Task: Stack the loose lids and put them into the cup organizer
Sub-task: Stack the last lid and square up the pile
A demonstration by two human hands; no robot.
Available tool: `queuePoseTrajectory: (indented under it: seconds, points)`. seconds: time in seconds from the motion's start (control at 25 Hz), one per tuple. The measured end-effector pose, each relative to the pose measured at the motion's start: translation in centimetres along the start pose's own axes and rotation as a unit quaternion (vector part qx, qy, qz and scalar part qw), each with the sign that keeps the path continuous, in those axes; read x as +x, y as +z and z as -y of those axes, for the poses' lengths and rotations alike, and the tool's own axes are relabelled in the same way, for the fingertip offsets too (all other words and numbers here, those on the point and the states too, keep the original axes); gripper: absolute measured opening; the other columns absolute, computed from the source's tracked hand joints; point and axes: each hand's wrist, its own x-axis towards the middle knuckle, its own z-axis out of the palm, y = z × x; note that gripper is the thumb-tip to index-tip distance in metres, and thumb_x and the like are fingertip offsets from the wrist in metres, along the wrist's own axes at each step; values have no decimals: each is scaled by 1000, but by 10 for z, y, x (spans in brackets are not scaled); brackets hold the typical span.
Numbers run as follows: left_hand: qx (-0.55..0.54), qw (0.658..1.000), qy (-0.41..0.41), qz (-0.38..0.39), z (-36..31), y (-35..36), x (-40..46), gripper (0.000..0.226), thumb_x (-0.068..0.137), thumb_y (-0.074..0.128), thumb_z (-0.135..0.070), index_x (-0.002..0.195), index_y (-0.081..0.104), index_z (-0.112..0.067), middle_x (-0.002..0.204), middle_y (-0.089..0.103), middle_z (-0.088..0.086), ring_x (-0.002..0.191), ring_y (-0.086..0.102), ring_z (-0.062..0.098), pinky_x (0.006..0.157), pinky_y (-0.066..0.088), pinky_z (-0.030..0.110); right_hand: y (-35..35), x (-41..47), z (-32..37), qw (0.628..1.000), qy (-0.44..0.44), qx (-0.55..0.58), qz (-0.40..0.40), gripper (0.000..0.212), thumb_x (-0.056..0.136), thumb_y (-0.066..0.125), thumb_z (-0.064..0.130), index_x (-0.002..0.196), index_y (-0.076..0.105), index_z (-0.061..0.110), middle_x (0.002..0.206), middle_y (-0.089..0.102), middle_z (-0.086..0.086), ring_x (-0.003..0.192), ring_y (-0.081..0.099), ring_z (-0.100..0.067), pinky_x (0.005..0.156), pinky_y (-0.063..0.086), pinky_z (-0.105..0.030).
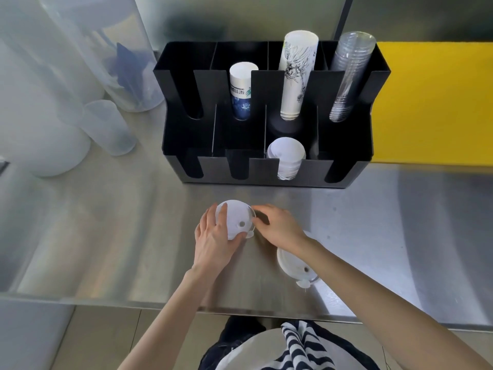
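Between the fingers of both hands, just above the steel table (106, 222), sits a white lid (236, 218) with a small hole near its edge. The left hand (216, 241) lies over its left side, fingers (221, 216) slightly spread across the top and thumb under the near rim. The right hand (280, 227) touches the right rim with fingers (260, 209) pressed together. A second loose lid (292, 265) lies on the table under the right wrist. Beyond the fingers stands the black cup organizer (344, 145), holding a lid stack (286, 158) in a front slot.
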Motion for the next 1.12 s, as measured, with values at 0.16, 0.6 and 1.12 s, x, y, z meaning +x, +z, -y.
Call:
queuePoseTrajectory:
  seconds: [0.16, 0.6, 1.12]
  points:
    - [-26, 999, -18, 19, 2, 2, 3, 77, 79, 60, -40, 139, 19, -15, 147, 26, 11, 133, 27, 31, 106, 27, 42, 9, 8, 6, 1000, 4, 1, 17, 36, 90, 43, 20, 124, 50, 13, 128, 56, -8, 115, 49, -27, 95, 38, -33]
    - [-79, 996, 26, -3, -6, -8, -4, 73, 76, 67, -30, 136, 30, -12, 142, 35, 10, 126, 32, 32, 102, 31, 41, -7, 1, 2, 995, 25, 86, -38, 34, 89, 45, 20, 122, 52, 17, 128, 56, -7, 116, 51, -23, 98, 38, -31]
    - [-227, 970, 68, 43, -39, -9, -30, 70, 70, 74, -27, 130, 38, -19, 136, 40, -2, 120, 43, 12, 93, 32, 18, -43, -50, -25, 954, 97, 257, -117, 23, 83, 59, 17, 105, 63, 10, 94, 63, -2, 80, 57, -14, 73, 50, -24]
